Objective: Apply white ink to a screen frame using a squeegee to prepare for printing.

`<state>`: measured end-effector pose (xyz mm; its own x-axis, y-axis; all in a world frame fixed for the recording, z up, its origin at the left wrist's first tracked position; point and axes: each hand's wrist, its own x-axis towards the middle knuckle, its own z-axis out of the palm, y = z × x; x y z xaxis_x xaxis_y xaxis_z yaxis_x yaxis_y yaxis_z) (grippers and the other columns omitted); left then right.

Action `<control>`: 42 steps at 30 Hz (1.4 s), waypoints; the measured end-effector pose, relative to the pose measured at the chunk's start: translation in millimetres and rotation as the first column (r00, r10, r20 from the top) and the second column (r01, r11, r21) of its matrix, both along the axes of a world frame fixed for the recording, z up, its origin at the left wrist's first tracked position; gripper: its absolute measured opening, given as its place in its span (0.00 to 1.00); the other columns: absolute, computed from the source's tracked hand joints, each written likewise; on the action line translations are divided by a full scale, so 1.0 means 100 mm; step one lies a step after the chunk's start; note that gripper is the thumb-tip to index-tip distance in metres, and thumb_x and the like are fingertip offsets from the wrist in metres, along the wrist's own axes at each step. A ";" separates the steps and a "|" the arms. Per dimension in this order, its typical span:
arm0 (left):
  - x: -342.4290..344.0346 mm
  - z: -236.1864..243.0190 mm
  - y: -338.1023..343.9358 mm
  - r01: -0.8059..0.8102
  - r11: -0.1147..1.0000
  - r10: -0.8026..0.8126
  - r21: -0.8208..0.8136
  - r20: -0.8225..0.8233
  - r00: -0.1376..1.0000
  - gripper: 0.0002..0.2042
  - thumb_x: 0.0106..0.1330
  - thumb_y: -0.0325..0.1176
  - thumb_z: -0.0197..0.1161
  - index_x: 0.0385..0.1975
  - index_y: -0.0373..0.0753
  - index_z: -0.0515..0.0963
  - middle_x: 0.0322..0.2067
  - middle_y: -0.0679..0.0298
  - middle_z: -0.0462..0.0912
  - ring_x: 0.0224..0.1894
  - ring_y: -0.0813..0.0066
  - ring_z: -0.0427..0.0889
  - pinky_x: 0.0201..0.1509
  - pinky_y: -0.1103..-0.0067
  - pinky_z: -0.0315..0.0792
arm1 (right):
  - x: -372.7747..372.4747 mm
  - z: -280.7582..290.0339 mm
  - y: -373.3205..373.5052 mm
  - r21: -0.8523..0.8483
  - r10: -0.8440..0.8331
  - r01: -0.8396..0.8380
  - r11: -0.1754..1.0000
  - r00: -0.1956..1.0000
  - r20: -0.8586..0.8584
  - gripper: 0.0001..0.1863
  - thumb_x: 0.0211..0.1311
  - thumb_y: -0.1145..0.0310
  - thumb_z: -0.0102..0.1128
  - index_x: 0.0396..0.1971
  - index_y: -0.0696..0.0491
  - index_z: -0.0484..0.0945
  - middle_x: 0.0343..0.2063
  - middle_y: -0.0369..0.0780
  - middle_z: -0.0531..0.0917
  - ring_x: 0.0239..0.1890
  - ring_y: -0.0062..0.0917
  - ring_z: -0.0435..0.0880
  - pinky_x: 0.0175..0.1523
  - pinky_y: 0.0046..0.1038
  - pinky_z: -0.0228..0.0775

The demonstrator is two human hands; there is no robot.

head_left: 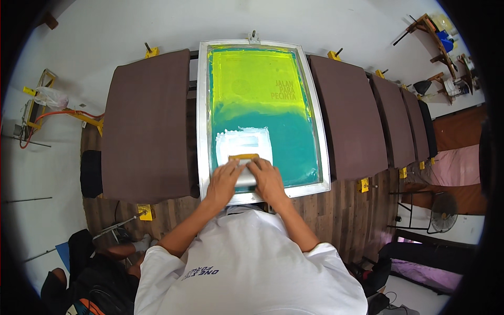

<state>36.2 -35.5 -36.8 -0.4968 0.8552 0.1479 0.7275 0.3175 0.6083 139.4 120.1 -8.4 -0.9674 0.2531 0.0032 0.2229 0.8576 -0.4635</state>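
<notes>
Both of my hands grip one squeegee [244,178] near the front end of a metal-framed printing screen. My left hand [223,181] wraps its left side and my right hand [265,176] its right side, fingers curled over the top. The squeegee has a silvery body and a yellowish strip at its far edge. White ink [242,137] lies on the mesh just beyond it, in a patch with a ragged upper edge. The screen [321,152] is teal in its nearer half and yellow-green in its farther half, with faint lettering at the upper right. The squeegee's blade is hidden.
Brown cloth-covered boards [147,126] stand left of the screen, and several more [349,115] run off to the right. Yellow clamps [363,185] stick out at their ends. A fan [443,212] stands at the far right. At the lower left are another person's legs [121,251] beside dark bags.
</notes>
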 end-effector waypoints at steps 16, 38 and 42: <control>-0.40 0.17 0.33 -0.010 0.997 0.008 0.080 0.020 1.000 0.27 0.45 0.11 0.59 0.51 0.32 0.79 0.51 0.48 0.82 0.54 0.49 0.79 0.58 0.61 0.70 | -0.36 0.16 0.32 0.011 0.003 -0.003 1.000 0.999 0.040 0.28 0.42 0.83 0.62 0.48 0.51 0.77 0.47 0.41 0.79 0.50 0.41 0.79 0.50 0.43 0.70; -0.23 0.16 0.17 -0.017 0.997 0.023 0.081 -0.082 0.996 0.34 0.44 0.10 0.60 0.58 0.35 0.75 0.59 0.50 0.75 0.62 0.53 0.74 0.63 0.65 0.66 | -0.20 0.09 0.10 0.080 -0.042 0.049 0.996 0.995 -0.089 0.24 0.54 0.80 0.57 0.54 0.52 0.78 0.55 0.44 0.77 0.59 0.38 0.75 0.52 0.43 0.71; -0.10 0.06 0.07 0.024 0.999 -0.024 0.025 0.021 0.999 0.34 0.44 0.11 0.60 0.58 0.35 0.75 0.60 0.50 0.75 0.62 0.52 0.73 0.64 0.64 0.65 | -0.05 0.06 0.06 0.019 -0.051 0.051 0.998 0.998 -0.020 0.24 0.52 0.81 0.58 0.53 0.52 0.78 0.55 0.44 0.77 0.59 0.38 0.75 0.52 0.44 0.70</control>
